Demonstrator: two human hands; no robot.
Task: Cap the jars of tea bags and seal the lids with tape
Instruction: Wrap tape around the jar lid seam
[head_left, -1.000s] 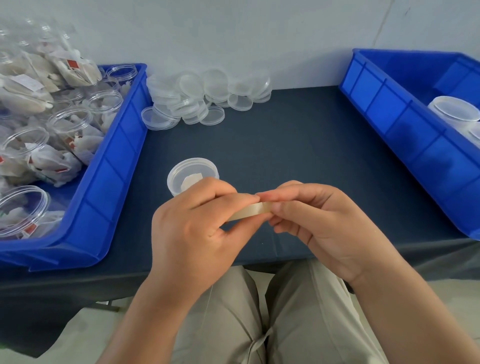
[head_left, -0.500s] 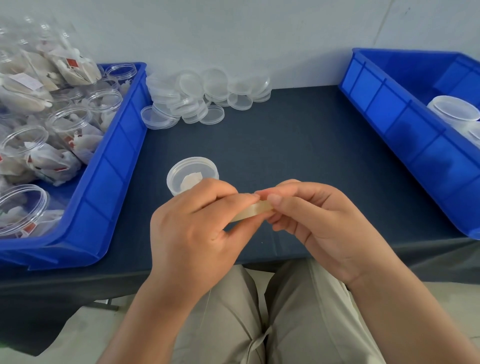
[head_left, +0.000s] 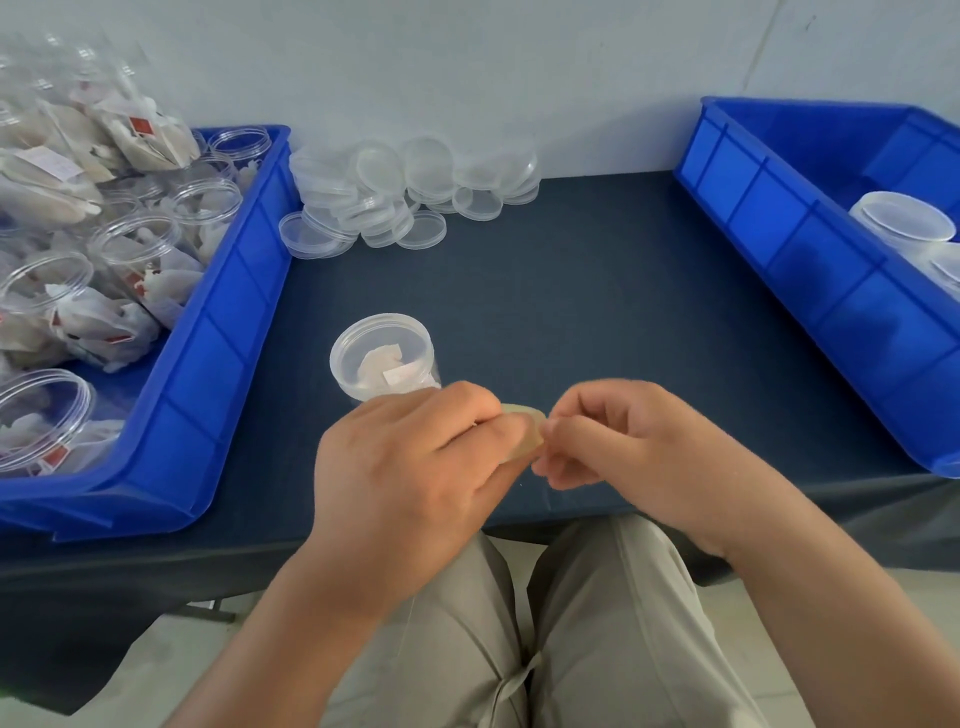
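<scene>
A clear plastic jar (head_left: 382, 353) with tea bags inside and a lid on top stands on the dark table (head_left: 597, 312), just beyond my left hand. My left hand (head_left: 405, 467) grips a small roll of clear tape (head_left: 524, 431) near the table's front edge. My right hand (head_left: 639, 452) pinches at the roll's right edge with curled fingers. Most of the roll is hidden by my left fingers. A pile of loose clear lids (head_left: 405, 192) lies at the back of the table.
A blue bin (head_left: 218, 364) on the left holds several open jars of tea bags (head_left: 93, 291). A second blue bin (head_left: 810, 270) on the right holds capped jars (head_left: 901, 218). A wall stands behind the table. My knees are under the front edge.
My right hand's fingers curled in and shifted slightly right along the tape roll. My left hand keeps its grip. The jar has not moved.
</scene>
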